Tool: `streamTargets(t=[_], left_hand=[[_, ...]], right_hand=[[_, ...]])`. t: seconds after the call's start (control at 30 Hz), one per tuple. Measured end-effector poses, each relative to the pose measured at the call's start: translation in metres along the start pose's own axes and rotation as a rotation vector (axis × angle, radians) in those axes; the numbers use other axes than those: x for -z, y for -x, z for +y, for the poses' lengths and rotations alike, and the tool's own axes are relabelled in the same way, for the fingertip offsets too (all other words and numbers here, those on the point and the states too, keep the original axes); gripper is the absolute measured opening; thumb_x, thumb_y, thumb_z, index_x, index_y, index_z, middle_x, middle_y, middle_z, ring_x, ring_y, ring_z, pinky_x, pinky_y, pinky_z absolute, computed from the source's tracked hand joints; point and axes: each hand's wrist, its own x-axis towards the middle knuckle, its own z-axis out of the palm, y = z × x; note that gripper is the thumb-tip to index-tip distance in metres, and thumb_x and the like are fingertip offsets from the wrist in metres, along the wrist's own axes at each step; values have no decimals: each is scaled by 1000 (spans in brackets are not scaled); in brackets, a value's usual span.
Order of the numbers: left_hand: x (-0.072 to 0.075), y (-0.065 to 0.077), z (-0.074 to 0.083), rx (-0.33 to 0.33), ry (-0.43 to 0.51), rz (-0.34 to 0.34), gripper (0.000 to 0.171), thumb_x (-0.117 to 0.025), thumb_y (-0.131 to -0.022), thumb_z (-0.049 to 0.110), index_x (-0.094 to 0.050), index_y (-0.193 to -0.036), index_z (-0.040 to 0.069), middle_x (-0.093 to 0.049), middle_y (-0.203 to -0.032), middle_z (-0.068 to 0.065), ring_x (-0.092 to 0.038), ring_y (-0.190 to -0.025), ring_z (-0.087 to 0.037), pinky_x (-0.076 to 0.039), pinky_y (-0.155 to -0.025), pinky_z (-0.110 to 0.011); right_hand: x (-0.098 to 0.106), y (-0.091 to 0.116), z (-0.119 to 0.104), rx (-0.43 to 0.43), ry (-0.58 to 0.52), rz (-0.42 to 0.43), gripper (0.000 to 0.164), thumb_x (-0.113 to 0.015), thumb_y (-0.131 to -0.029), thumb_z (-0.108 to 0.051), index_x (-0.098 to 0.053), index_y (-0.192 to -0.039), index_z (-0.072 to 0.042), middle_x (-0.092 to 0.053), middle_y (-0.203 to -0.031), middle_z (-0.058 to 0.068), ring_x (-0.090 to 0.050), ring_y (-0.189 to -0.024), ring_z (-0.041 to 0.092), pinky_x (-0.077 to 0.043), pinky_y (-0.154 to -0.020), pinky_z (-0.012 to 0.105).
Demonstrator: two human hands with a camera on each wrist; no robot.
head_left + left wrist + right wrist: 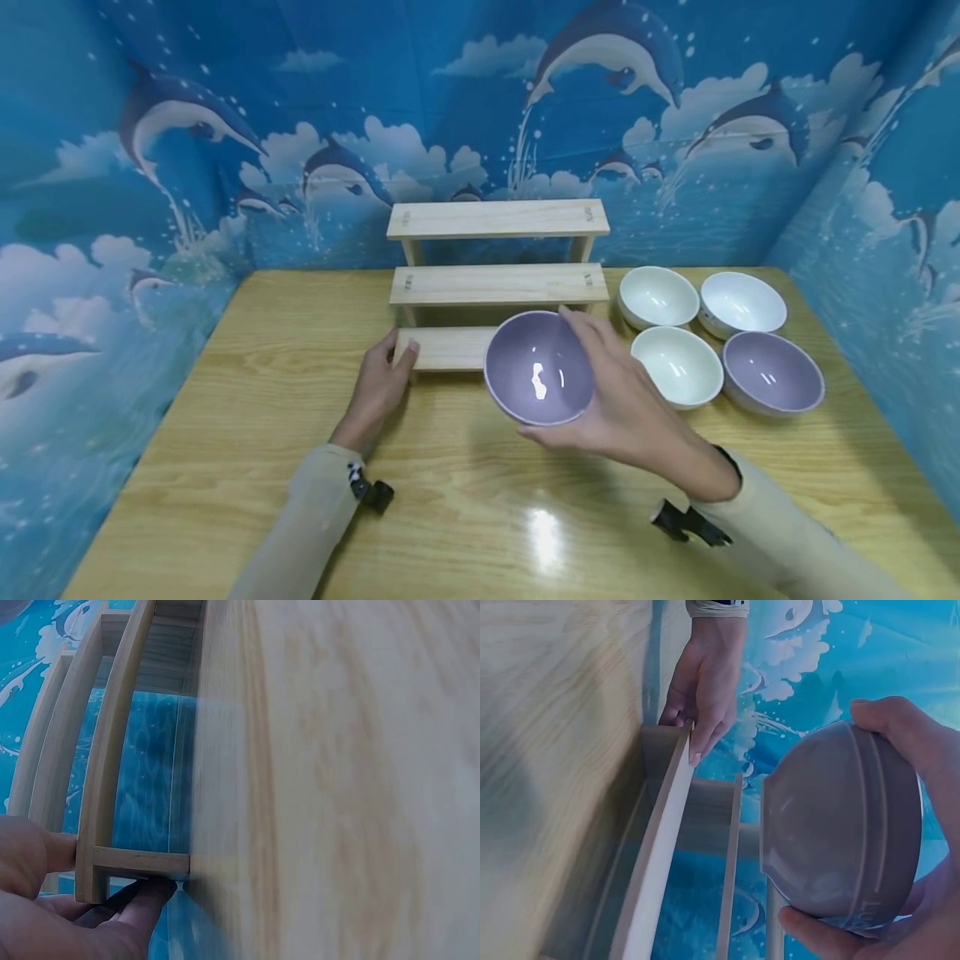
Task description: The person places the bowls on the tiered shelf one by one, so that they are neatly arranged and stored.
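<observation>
A purple bowl [538, 368] is held up by my right hand [626, 400], thumb and fingers gripping opposite sides near its rim. In the head view it overlaps the right part of the lowest step of a three-tier wooden stand [450, 348]. The right wrist view shows the bowl's rounded outside [829, 825] and flat foot, with the stand beside it. My left hand [378, 385] grips the left end of that lowest step, thumb on top. In the left wrist view, the left fingers [154, 900] reach under the end of the step.
Right of the stand sit a pale green bowl [658, 297], a white bowl [742, 304], another pale green bowl [677, 367] and a second purple bowl [773, 373], close together on the wooden table [300, 333]. A dolphin-print cloth [450, 100] hangs behind and at the sides.
</observation>
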Motion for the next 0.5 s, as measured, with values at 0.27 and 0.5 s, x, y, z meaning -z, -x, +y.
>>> streamTargets(t=[0.27,0.5], left_hand=[[0,1,-1,-4,-5,4,67,-48,-108,35,-21,-159,-2,-21,-165,-18,-22,-151,-34,-20,-124,-44],[-1,-1,-2,-51,21,34,62,-51,-108,27,-27,-156,-4,-27,-162,-21,-26,-150,-34,-21,-124,-44]], right_hand=[[-3,-24,-11,35,29,-39,130,-92,-57,-63,-31,-158,-10,-43,-147,12,-57,-119,30,-59,-87,50],[-5,-48,-19,61,3,-71,128,-92,-59,-62,-28,-159,-13,-41,-150,13,-57,-120,30,-59,-87,50]])
